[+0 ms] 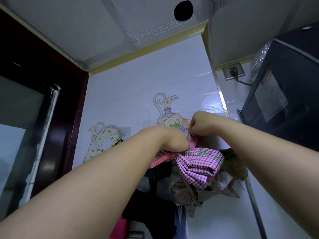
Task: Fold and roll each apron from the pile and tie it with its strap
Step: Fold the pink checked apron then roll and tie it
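A rolled pink checked apron (200, 163), tied round with its pink strap (165, 157), hangs against the white tiled wall. My left hand (172, 140) is curled against the apron's left end, its fingers hidden behind the cloth. Higher up, my right hand (198, 125) pinches the strap at a small metal hook (191, 134) on the wall. Below the roll hang more aprons: a brown dotted one (189, 192) and dark ones (155, 204).
A dark wooden door frame (69, 100) stands at the left. At the upper right a black appliance (284, 94) juts out, with a wall socket (233, 71) beside it. A grey pole (255, 207) leans at the lower right. Another hook (120, 138) holds something at the left.
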`<state>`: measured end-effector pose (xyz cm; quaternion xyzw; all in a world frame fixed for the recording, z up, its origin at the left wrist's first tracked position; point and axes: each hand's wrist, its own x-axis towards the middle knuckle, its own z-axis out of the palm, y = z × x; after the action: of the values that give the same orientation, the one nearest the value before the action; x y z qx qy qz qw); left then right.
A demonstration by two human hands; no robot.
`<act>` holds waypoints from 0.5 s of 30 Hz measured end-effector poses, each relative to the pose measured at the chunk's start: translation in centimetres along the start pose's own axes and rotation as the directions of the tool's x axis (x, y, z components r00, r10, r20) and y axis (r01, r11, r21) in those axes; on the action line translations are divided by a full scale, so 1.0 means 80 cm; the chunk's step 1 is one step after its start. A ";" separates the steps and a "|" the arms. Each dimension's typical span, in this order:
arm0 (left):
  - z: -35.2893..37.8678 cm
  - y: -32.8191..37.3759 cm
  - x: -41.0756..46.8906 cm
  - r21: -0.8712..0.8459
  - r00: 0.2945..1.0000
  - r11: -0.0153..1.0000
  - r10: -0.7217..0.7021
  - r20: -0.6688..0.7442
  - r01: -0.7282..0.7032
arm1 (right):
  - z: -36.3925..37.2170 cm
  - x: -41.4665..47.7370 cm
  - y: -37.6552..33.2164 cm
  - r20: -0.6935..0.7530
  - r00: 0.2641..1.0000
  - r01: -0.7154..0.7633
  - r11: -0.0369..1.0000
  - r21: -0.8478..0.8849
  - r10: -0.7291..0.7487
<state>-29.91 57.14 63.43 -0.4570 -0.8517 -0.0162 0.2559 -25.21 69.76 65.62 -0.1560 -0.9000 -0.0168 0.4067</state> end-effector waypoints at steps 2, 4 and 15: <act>0.002 0.000 -0.010 0.013 1.000 1.000 0.019 0.014 -0.019 | 0.001 -0.005 -0.002 0.008 1.000 0.002 1.000 -0.001 -0.002; 0.009 -0.002 -0.022 0.063 0.996 0.996 0.073 -0.043 -0.070 | 0.005 -0.005 0.001 0.000 1.000 0.020 1.000 0.005 -0.020; 0.050 -0.031 -0.085 0.252 0.890 0.924 0.356 -0.286 -0.289 | 0.015 -0.006 0.008 -0.057 0.997 0.057 0.998 0.031 -0.055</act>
<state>-30.49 51.49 57.38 -0.5551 -0.7063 0.0381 0.4377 -25.61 70.42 64.37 -0.1235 -0.8924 -0.0179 0.4337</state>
